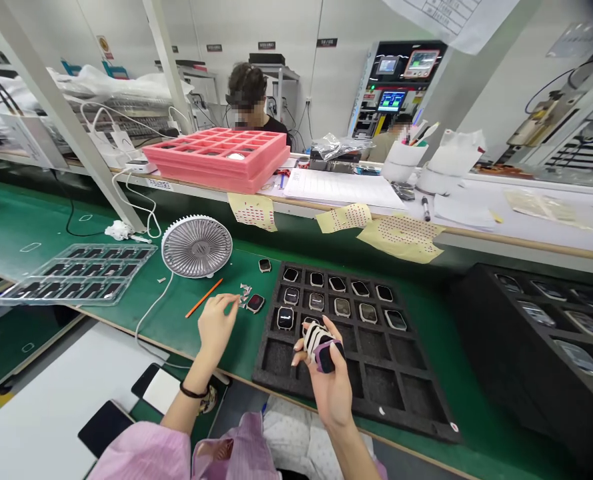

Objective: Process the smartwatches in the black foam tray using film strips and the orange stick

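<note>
Right hand (pixel 330 387) wraps striped, purple-edged bundle (pixel 321 349) above black tray (pixel 373 344). Left hand (pixel 216 325): fingers narrow beside pale scraps (pixel 245 291); cannot tell if gripping. Work seems partway: tray's far rows hold watches (pixel 342 307), two more lie left on table (pixel 245 343).

Left forearm (pixel 189 393): slants forward and inward from the lower left.
Left wrist (pixel 207 360): nearly in line with the forearm.
Left hand (pixel 217 323): back upward, reaching farther forward than the right, thumb and fingertips (pixel 235 299) drawn close together.
Right forearm (pixel 355 457): angles forward and toward the middle.
Right hand (pixel 332 393): palm turned up, fingers curled in a grip, thumb (pixel 338 357) bent in from the right.
</note>
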The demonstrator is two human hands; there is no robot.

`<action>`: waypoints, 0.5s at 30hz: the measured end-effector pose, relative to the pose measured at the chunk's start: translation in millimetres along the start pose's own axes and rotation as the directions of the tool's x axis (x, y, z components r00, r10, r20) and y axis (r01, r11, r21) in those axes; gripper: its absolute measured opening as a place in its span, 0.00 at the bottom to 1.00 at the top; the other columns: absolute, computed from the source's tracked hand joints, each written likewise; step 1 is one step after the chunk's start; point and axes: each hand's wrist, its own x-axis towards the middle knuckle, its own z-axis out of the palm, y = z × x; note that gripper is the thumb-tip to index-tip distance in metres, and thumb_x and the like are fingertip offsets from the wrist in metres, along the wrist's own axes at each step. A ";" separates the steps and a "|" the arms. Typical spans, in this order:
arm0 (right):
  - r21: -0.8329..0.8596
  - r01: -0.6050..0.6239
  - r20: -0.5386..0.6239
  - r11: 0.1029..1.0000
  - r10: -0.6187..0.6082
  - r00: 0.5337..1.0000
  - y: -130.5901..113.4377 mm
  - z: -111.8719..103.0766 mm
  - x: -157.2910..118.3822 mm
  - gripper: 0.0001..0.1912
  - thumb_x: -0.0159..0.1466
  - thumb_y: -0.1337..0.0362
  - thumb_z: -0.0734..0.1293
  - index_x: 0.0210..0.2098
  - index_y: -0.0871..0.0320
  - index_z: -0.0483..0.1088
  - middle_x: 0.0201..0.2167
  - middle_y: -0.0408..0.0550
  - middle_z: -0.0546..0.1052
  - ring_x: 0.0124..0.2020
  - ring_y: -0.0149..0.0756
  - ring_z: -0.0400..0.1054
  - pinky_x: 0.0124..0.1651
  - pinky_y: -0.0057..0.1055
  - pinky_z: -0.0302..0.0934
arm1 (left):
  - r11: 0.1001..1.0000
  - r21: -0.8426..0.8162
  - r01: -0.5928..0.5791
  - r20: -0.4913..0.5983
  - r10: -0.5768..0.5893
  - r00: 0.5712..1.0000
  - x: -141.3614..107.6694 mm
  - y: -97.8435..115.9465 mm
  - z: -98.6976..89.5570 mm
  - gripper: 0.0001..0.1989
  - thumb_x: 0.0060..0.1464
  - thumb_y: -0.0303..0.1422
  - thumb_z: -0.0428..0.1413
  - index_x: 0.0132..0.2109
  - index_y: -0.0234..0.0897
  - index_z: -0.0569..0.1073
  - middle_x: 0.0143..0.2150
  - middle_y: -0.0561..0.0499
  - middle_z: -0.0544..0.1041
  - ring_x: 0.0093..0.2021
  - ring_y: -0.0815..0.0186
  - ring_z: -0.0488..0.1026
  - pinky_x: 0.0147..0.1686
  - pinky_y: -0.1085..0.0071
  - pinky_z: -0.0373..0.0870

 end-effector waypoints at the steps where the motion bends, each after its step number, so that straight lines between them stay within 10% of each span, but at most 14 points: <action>1: 0.002 -0.006 0.001 1.000 0.006 1.000 0.6 -0.8 0.0 0.21 0.63 0.55 0.63 0.56 0.48 0.61 0.46 0.51 0.73 0.34 0.38 0.69 0.33 0.39 0.64 | 0.996 0.093 0.005 0.019 -0.007 1.000 2.2 -14.7 0.9 0.11 0.58 0.34 0.51 0.35 0.38 0.77 0.38 0.47 0.79 0.42 0.57 0.73 0.41 0.63 0.70; 5: 0.012 -0.026 0.003 1.000 0.026 1.000 2.9 -1.5 0.3 0.21 0.63 0.55 0.63 0.56 0.48 0.61 0.46 0.50 0.73 0.34 0.38 0.69 0.34 0.38 0.64 | 0.960 0.279 -0.016 0.074 -0.005 0.997 4.0 -47.1 5.0 0.11 0.60 0.32 0.48 0.40 0.37 0.76 0.42 0.45 0.77 0.43 0.56 0.71 0.42 0.63 0.70; 15: 0.009 -0.040 -0.025 0.999 0.040 0.999 2.3 -2.2 0.7 0.22 0.63 0.56 0.63 0.55 0.48 0.61 0.45 0.50 0.74 0.33 0.38 0.69 0.35 0.38 0.64 | 0.922 0.287 -0.260 0.336 0.158 0.929 -1.7 -34.9 26.8 0.12 0.62 0.35 0.46 0.44 0.37 0.72 0.44 0.44 0.72 0.45 0.58 0.70 0.39 0.67 0.71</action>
